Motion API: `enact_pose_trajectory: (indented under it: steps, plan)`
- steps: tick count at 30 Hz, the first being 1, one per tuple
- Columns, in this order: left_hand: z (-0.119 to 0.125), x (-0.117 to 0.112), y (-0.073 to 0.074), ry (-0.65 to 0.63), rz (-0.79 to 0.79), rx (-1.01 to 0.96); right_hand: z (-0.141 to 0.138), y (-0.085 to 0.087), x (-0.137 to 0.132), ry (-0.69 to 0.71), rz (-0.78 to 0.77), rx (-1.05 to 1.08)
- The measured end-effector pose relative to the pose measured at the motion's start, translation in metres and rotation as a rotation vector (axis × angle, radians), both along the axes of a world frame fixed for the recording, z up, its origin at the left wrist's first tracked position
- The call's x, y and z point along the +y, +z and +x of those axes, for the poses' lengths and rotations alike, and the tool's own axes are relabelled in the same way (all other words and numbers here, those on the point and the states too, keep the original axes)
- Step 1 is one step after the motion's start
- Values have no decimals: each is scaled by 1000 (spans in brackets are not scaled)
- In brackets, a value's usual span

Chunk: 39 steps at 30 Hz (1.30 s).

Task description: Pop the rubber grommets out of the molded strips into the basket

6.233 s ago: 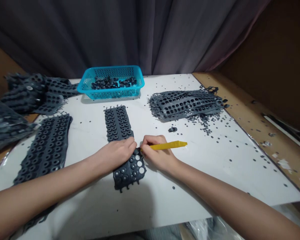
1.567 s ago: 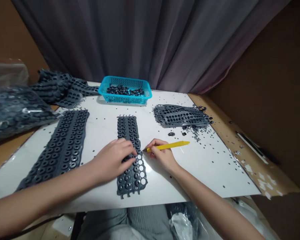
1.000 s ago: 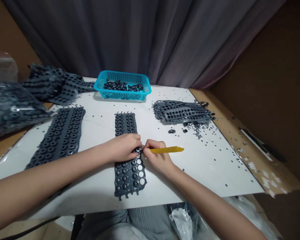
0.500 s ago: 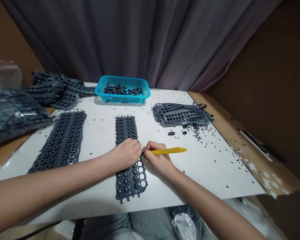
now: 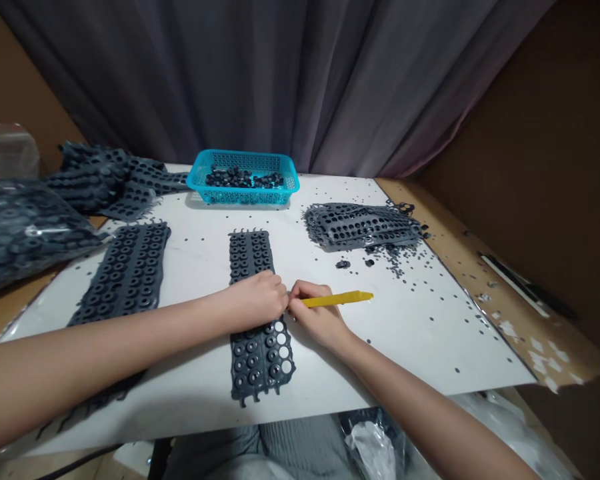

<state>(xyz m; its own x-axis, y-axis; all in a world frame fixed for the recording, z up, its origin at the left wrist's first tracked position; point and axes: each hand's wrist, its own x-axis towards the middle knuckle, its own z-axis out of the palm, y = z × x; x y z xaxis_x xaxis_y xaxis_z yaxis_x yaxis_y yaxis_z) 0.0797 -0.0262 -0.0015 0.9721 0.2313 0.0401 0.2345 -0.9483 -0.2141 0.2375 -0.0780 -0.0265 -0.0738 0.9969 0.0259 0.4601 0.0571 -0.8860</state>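
Observation:
A dark rubber sheet with rows of moulded rings (image 5: pixel 254 363) lies lengthwise in front of me. Several round holes along its right edge show the white surface below. Across the middle of this sheet rests my left hand (image 5: pixel 263 297), its fingers curled in at the right edge; whatever they pinch is hidden. My right hand (image 5: pixel 317 313) grips a slim yellow pen-shaped tool (image 5: pixel 347 299), whose rear end points right. The tool's working end is hidden where the two hands almost meet. Another ringed rubber sheet (image 5: pixel 125 267) lies to the left, partly under my left forearm.
A turquoise basket (image 5: pixel 243 198) at the back holds small dark rings. Punched-out sheets (image 5: pixel 363 227) are stacked at right among scattered dark discs. On the left are a clear bag of dark parts (image 5: pixel 25 227) and heaped sheets (image 5: pixel 100 177). A curtain (image 5: pixel 260 80) hangs behind.
My left hand has shifted slightly up and right along the sheet's edge, closer to the right hand. The right hand stays nearly in place with the yellow tool. The view has shifted a little.

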Motion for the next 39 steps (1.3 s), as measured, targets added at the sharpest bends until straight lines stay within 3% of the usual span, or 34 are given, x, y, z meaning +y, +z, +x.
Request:
enact_pose_trajectory:
  steps: [4, 7, 13, 15, 19, 27, 39]
  plan:
    - [-6, 1, -12, -53, 98, -86, 0, 1, 0, 0, 8, 4]
    - [-12, 3, -17, -15, 50, -121, -1, 1, -1, 2, 9, -1]
    - [-24, 4, -13, 170, -412, -225, -1, 2, -1, 18, 16, -5]
    - [-25, 3, -11, 206, -486, -261, -1, 2, 0, 21, 18, -4]
    - [-22, 3, -6, 218, -479, -175, 1, 0, 0, 28, 6, 12]
    - [-8, 8, 18, 237, -461, 79, 5, -5, -1, -4, -55, 178]
    - [-6, 6, 19, 254, -500, 37, 0, 1, 0, 12, -58, 91]
